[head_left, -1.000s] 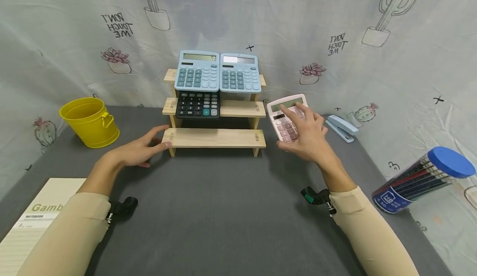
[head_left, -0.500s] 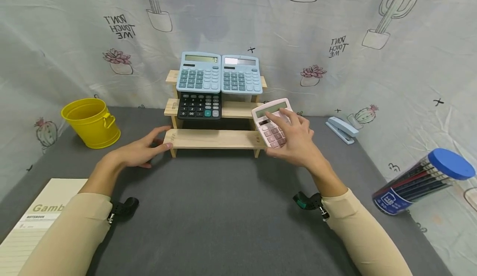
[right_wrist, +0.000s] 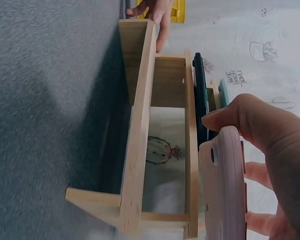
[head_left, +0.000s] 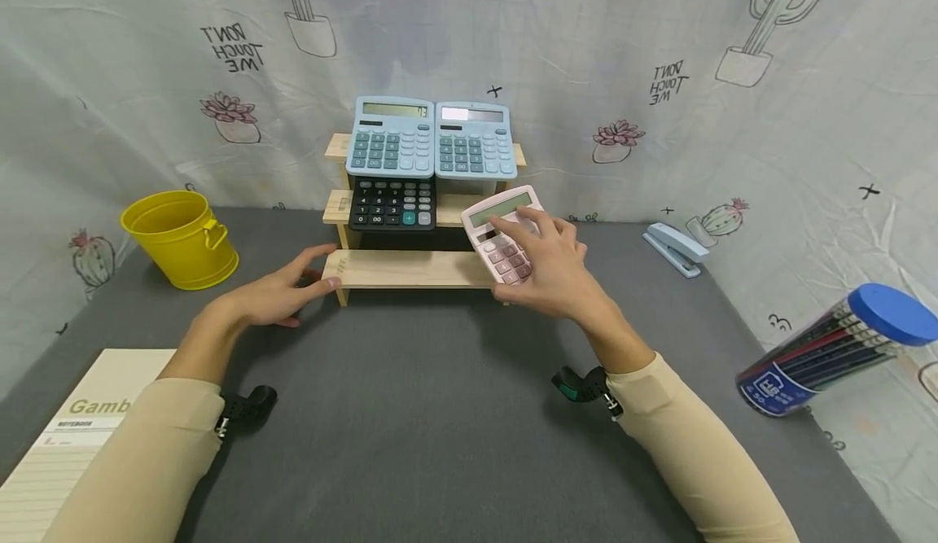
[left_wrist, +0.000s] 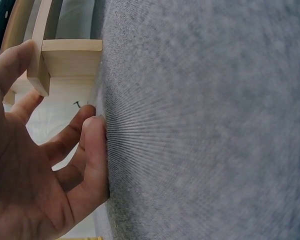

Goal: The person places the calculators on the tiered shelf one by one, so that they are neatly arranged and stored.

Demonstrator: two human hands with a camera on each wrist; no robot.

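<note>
My right hand (head_left: 553, 270) grips a pink calculator (head_left: 506, 256) by its edges, tilted, keys facing up, in front of the right end of a three-step wooden rack (head_left: 410, 269). In the right wrist view the calculator (right_wrist: 225, 185) is seen edge-on beside the rack. My left hand (head_left: 274, 292) pinches the left end of the rack's lowest step between thumb and index finger; the left wrist view shows these fingers on the wooden end (left_wrist: 38, 70). Two light blue calculators (head_left: 392, 137) lean side by side on the top step. A black calculator (head_left: 392, 203) leans on the middle step, at left.
A yellow bucket (head_left: 179, 242) stands at left, behind a notebook (head_left: 81, 421). On the right are a light blue stapler (head_left: 676, 248) and a clear tub of pencils (head_left: 821, 356) with a blue lid. A patterned cloth (head_left: 586, 54) hangs behind the grey table (head_left: 425, 429).
My right hand has carried the pink calculator leftward, from beside the rack to in front of its right end. The left hand stays at the rack's left end.
</note>
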